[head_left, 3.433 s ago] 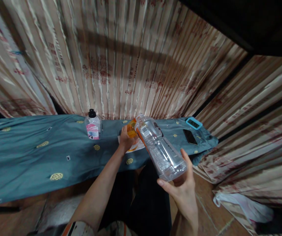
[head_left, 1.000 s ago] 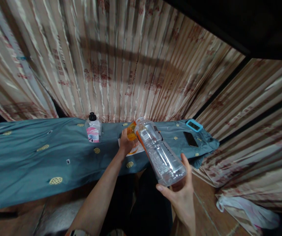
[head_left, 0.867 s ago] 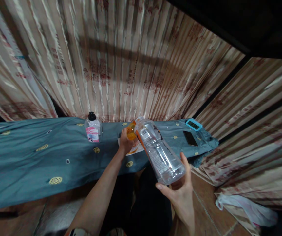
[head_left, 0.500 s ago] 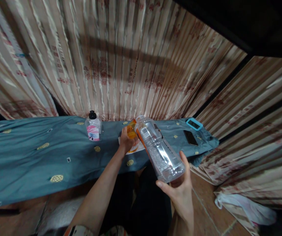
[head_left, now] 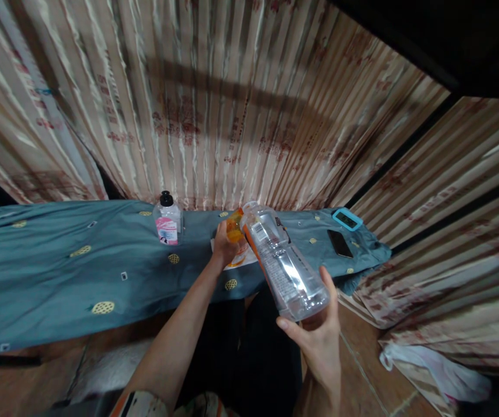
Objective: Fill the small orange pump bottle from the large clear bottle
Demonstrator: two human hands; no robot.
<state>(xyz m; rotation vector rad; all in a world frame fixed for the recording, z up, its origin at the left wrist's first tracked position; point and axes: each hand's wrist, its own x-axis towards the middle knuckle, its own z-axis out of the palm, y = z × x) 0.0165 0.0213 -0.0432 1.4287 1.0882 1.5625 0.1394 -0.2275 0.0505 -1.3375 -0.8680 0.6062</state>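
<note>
A large clear plastic bottle (head_left: 290, 266) with a printed label is held tilted, its neck pointing up and to the left. My right hand (head_left: 316, 339) grips it around the base. My left hand (head_left: 225, 246) is closed on an orange translucent container (head_left: 235, 227), whose exact kind I cannot make out. The bottle's neck is right beside the orange container; whether they touch is unclear. Under them, a white sheet with orange print (head_left: 243, 258) lies on the cloth, partly hidden by my left hand and the bottle.
A clear bottle with a black cap and pink label (head_left: 167, 223) stands on the blue-green cloth (head_left: 136, 295) to the left. On the right lie a dark phone (head_left: 340, 243) and a light-blue framed digital clock (head_left: 347, 219). Pleated curtains (head_left: 214, 116) hang behind. A white plastic bag (head_left: 440, 370) lies lower right.
The view has shifted slightly. Both hands keep their holds, and the clear bottle and orange container stay nearly in the same place.
</note>
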